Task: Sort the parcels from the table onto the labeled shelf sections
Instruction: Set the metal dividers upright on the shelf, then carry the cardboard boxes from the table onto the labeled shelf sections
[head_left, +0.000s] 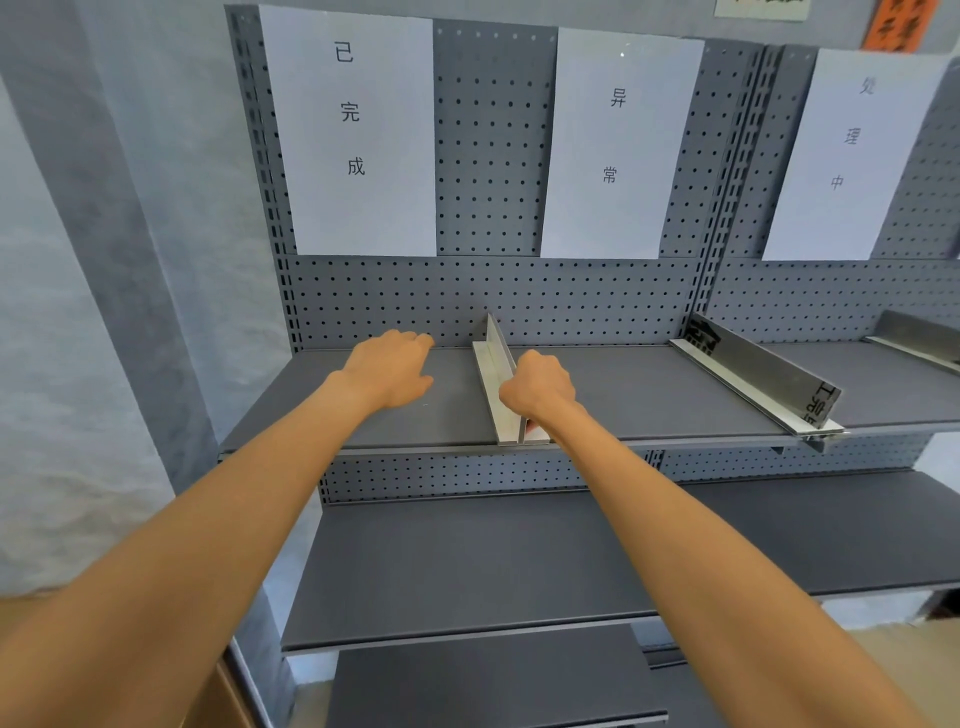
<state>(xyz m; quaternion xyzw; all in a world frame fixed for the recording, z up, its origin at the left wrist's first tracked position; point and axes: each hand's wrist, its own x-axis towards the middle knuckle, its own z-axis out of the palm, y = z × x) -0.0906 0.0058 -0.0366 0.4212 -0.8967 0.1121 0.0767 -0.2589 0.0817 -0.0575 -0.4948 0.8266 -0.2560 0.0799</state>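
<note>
Both hands up at top grey metal shelf (623, 395), no parcel in view.
L hand (390, 371) frame centre-left, fingers loosely bent over the 已完成 section, holds nothing; R hand (537, 384) centre, curled beside the upright silver metal divider (496, 374), can't tell if it grips it. Hands apart, both arms stretched fwd. Parcels not visible, prob on table out of frame. Judgement: check white paper label sheet (358, 130) vs parcel before placing, keep divider straight.
</note>
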